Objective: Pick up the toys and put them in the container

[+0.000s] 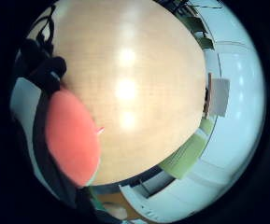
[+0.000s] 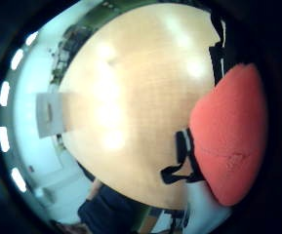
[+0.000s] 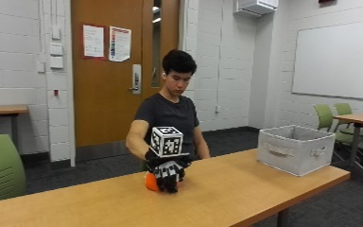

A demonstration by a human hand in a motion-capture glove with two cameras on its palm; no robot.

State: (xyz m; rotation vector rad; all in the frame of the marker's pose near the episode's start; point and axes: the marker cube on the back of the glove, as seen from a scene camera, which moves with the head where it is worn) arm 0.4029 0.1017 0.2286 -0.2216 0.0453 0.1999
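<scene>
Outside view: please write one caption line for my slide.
Gloved right hand covers an orange toy on the wooden table; the grey fabric container stands apart.

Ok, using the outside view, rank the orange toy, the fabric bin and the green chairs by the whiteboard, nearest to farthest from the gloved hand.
1. Orange toy: right at the gloved hand, on the table beneath its fingers.
2. Fabric bin: along the table, at its far end near the whiteboard.
3. Green chairs: past the bin, off the table, at another table under the whiteboard.
</scene>
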